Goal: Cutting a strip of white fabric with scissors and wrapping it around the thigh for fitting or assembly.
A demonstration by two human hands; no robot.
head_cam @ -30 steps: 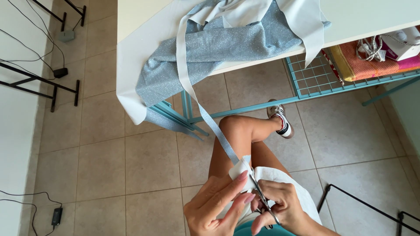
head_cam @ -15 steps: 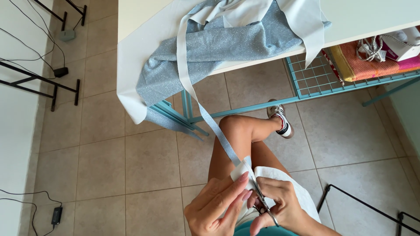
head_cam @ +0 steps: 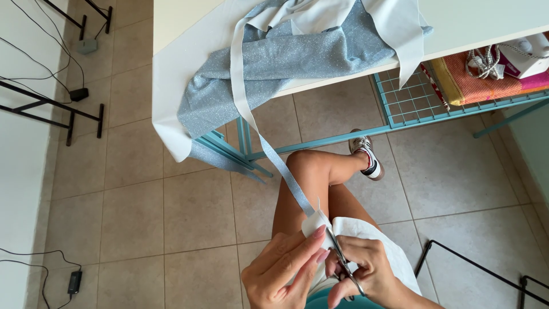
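Left hand [head_cam: 286, 272]: pinches the one fabric strip [head_cam: 251, 123] end
Right hand [head_cam: 366, 274]: grips one pair of scissors [head_cam: 342, 264]
Far right shelf [head_cam: 412, 106]: one white box [head_cam: 529, 54]

fabric [head_cam: 286, 63] on table [head_cam: 486, 23]

Glittery blue cloth [head_cam: 274, 68], smooth white strip [head_cam: 237, 86], shiny metal scissors [head_cam: 343, 264], matt floor tiles [head_cam: 131, 212]

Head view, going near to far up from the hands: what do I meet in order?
Left hand and right hand with the scissors → fabric strip → bent knee → sparkly blue fabric on the table.
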